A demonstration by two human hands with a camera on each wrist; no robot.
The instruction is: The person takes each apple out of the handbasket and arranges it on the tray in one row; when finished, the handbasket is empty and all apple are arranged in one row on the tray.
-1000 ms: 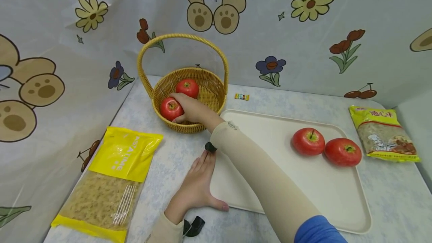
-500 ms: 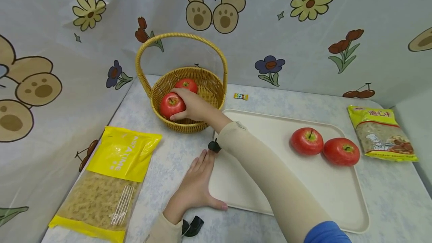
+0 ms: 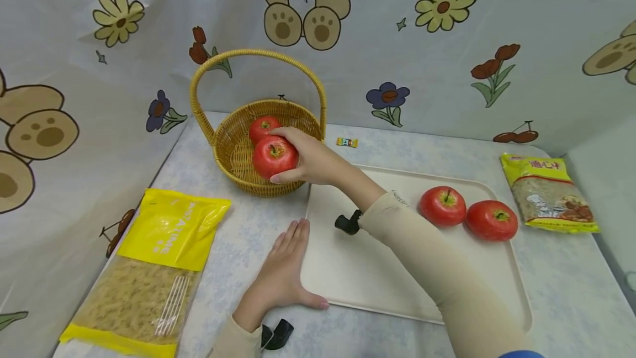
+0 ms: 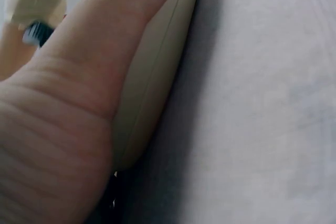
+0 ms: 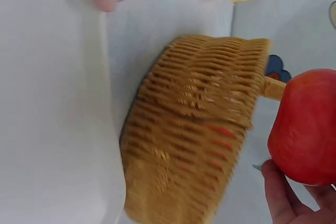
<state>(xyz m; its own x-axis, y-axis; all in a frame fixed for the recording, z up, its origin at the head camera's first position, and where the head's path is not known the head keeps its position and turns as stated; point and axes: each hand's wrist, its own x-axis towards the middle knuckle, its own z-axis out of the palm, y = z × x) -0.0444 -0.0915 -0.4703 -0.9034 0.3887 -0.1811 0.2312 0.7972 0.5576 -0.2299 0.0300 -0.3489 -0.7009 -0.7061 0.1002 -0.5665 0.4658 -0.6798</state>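
My right hand (image 3: pixel 310 156) grips a red apple (image 3: pixel 274 158) above the front of the wicker basket (image 3: pixel 233 153). In the right wrist view the held apple (image 5: pixel 310 127) shows higher than the basket's rim, with fingertips curled at its underside. A second apple (image 3: pixel 262 127) lies inside the basket, partly hidden behind the held one. My left hand (image 3: pixel 280 275) rests flat with thumb spread, against the left edge of the cream tray (image 3: pixel 358 286). The left wrist view shows that thumb (image 4: pixel 126 14) along the tray's rim. Two more apples (image 3: pixel 442 206) sit side by side at the tray's right.
A yellow pasta bag (image 3: pixel 149 269) lies at the left of the table. A smaller yellow bag (image 3: pixel 549 192) lies right of the tray. Between basket and back cloth (image 3: pixel 427 54) sits a small wrapped candy (image 3: pixel 346 142). The basket's tall handle (image 3: pixel 258 52) arches above it.
My right hand has lifted the apple out of the basket's left side and carried it right, toward the front rim. My left hand stays at the tray's edge. The head view has shifted slightly.
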